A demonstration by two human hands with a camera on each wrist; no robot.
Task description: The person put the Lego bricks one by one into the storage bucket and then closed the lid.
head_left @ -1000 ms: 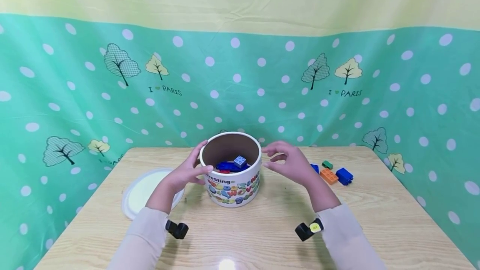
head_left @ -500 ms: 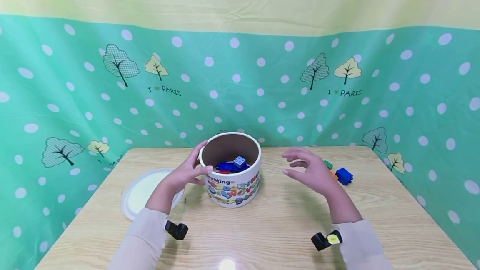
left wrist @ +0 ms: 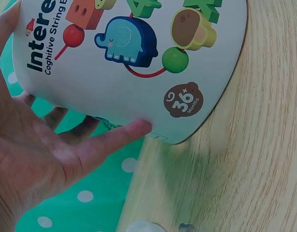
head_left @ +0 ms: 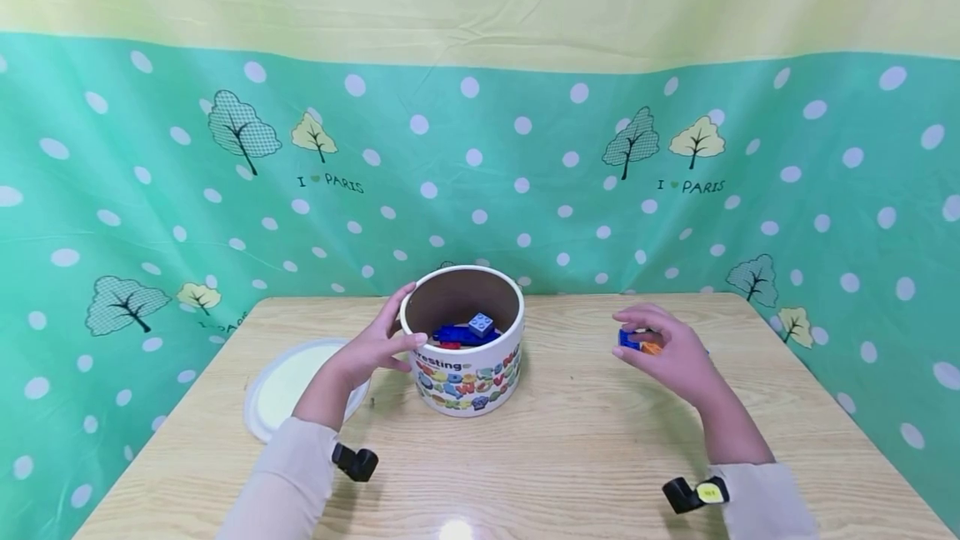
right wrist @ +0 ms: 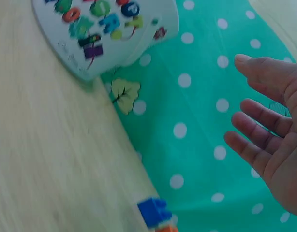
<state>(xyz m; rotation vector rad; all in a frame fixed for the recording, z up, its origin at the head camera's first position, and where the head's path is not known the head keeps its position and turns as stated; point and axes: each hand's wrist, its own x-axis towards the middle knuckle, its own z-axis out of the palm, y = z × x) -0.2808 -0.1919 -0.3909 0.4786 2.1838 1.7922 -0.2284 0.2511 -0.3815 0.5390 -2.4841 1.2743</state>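
A round white bucket (head_left: 465, 390) printed with colourful letters stands upright in the head view. My left hand (head_left: 372, 346) holds its left side, thumb at the front rim and fingers spread round the wall; the left wrist view has one straight finger (left wrist: 114, 140) against the print. Inside the bucket lie a light-blue toy brick (head_left: 481, 324), darker blue pieces (head_left: 457, 334) and a bit of red. Over the loose bricks at the right is my right hand (head_left: 671, 357), fingers apart and holding nothing. A blue brick (head_left: 628, 342) and an orange brick (head_left: 651, 347) show between its thumb and fingers; others are hidden behind it.
A round white lid (head_left: 273, 394) lies flat on the wooden table (head_left: 480, 482), left of the bucket and partly beneath my left forearm. Behind the table's back edge hangs a green and yellow dotted curtain (head_left: 480, 182). Each wrist carries a small black camera (head_left: 356, 462).
My right hand has moved right, from beside the bucket's rim to over the loose bricks. The left hand and the bucket have stayed in place.
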